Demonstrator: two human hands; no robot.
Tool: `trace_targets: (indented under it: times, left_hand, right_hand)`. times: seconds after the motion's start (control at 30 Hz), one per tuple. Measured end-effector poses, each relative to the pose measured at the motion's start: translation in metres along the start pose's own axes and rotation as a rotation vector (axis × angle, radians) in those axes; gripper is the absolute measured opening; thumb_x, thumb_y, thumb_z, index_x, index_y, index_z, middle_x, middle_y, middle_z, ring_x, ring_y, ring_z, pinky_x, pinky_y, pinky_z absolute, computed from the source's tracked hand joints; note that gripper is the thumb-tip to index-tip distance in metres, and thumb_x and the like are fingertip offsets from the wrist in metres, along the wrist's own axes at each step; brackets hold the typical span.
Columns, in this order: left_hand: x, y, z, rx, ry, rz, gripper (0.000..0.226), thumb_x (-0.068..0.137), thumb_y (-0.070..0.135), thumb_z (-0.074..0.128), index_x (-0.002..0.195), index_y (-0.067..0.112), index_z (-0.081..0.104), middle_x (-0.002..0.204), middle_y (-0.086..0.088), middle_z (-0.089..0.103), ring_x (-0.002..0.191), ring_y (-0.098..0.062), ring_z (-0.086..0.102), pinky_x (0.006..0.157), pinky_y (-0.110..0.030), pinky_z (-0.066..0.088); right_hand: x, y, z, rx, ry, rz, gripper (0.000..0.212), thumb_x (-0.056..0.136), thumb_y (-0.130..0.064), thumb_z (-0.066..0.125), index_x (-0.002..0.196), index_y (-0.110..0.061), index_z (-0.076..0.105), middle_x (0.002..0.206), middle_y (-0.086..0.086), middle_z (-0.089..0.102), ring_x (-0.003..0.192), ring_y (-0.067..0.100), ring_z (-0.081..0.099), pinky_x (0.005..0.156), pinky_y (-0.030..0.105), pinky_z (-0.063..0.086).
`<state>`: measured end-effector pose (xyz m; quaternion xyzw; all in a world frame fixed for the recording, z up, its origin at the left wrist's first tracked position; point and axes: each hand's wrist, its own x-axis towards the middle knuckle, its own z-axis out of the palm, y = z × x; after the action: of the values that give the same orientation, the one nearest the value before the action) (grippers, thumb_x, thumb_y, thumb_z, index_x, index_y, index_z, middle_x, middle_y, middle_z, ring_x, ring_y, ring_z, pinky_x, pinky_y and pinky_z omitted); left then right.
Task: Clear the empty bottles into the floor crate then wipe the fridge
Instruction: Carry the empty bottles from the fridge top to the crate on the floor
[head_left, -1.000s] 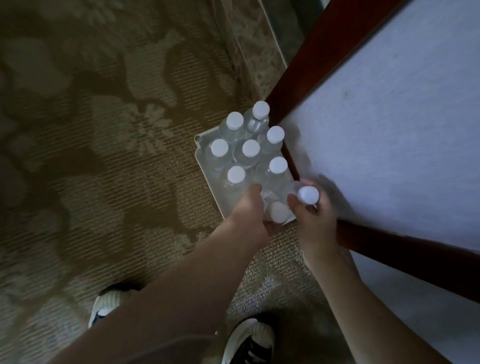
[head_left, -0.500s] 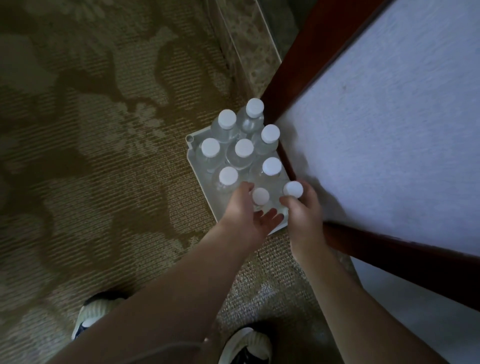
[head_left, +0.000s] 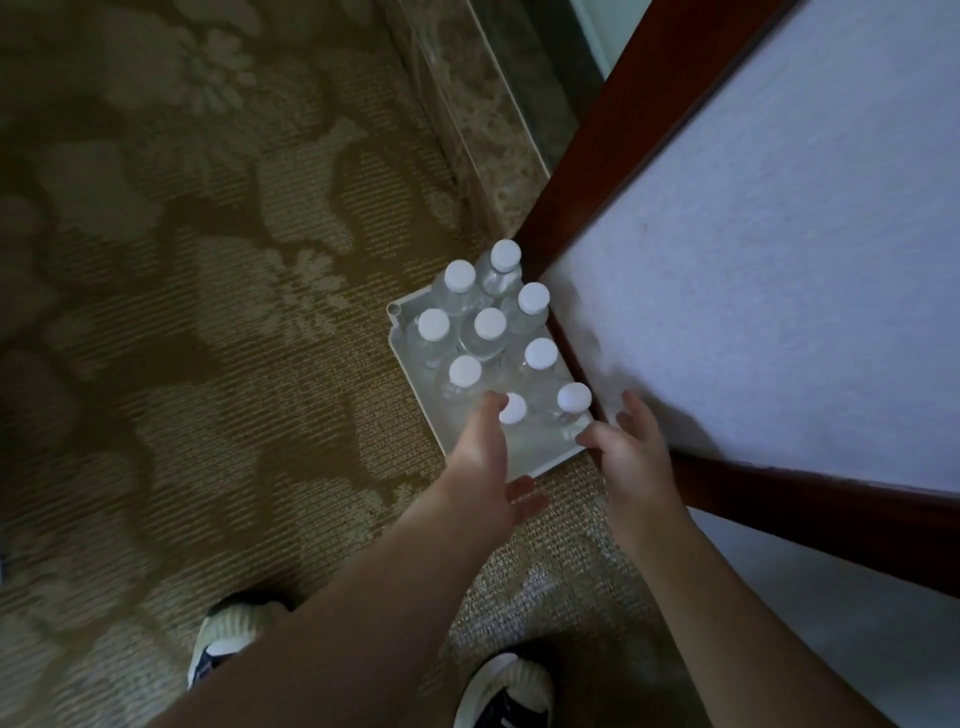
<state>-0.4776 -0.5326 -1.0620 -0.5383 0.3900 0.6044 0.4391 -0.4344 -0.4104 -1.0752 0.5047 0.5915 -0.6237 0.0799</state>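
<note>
Both hands, left (head_left: 480, 457) and right (head_left: 631, 449), hover open and empty over the white plastic crate (head_left: 415, 374). Nine clear white-capped bottles (head_left: 490, 332) stand upright; withdraw straight up, avoiding caps.

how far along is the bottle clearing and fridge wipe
Done: nine capped bottles stand in the white crate on the carpet. In hand: nothing; the left hand and right hand are open just above the crate. Left: the fridge wipe; no fridge or cloth is in view.
</note>
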Motion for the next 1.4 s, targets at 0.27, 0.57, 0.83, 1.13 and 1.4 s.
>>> trace_targets:
  times: [0.27, 0.57, 0.83, 1.13, 1.4]
  left_hand:
    - [-0.144, 0.028, -0.015, 0.528, 0.247, 0.878, 0.021, 0.084, 0.039, 0.07, 0.096, 0.023, 0.063, 0.085, 0.007, 0.066, 0.074, -0.01, 0.063, 0.063, -0.028, 0.05]
    - [-0.435, 0.098, -0.023, 0.787, 0.165, 1.558, 0.015, 0.08, 0.034, 0.069, 0.093, 0.032, 0.061, 0.086, 0.016, 0.063, 0.081, -0.005, 0.063, 0.067, -0.02, 0.054]
    - [-0.726, 0.14, -0.055, 0.758, 0.215, 1.972, 0.019, 0.079, 0.033, 0.07, 0.096, 0.031, 0.061, 0.086, 0.017, 0.062, 0.081, -0.007, 0.062, 0.065, -0.019, 0.054]
    - [-1.019, 0.166, -0.122, 0.47, 0.237, 2.302, 0.019, 0.086, 0.028, 0.069, 0.103, 0.025, 0.063, 0.089, 0.014, 0.064, 0.08, -0.008, 0.064, 0.066, -0.02, 0.053]
    - [-1.116, 0.149, -0.193, 0.284, 0.352, 2.465, 0.018, 0.085, 0.035, 0.068, 0.102, 0.028, 0.064, 0.087, 0.011, 0.068, 0.081, -0.012, 0.065, 0.068, -0.019, 0.054]
  right_hand:
    - [-0.098, -0.097, 0.004, -0.073, 0.048, -0.237, 0.035, 0.073, -0.014, 0.079, 0.103, -0.025, 0.066, 0.104, -0.003, 0.069, 0.091, 0.01, 0.068, 0.086, 0.04, 0.057]
    - [-0.286, -0.317, 0.007, -0.102, -0.04, -0.639, 0.024, 0.082, -0.016, 0.076, 0.099, -0.028, 0.065, 0.085, -0.012, 0.069, 0.083, 0.005, 0.066, 0.074, 0.024, 0.052]
    - [-0.509, -0.526, 0.018, -0.053, -0.198, -0.963, 0.023, 0.085, -0.025, 0.074, 0.105, -0.028, 0.062, 0.086, -0.012, 0.068, 0.08, 0.002, 0.064, 0.067, 0.013, 0.05]
    - [-0.771, -0.688, 0.032, -0.043, -0.277, -1.395, 0.022, 0.09, -0.024, 0.07, 0.11, -0.024, 0.06, 0.092, -0.007, 0.066, 0.084, 0.005, 0.063, 0.071, 0.015, 0.051]
    - [-0.884, -0.722, 0.065, -0.022, -0.406, -1.69, 0.025, 0.091, -0.026, 0.068, 0.114, -0.026, 0.056, 0.094, -0.008, 0.064, 0.088, 0.006, 0.063, 0.074, 0.015, 0.052]
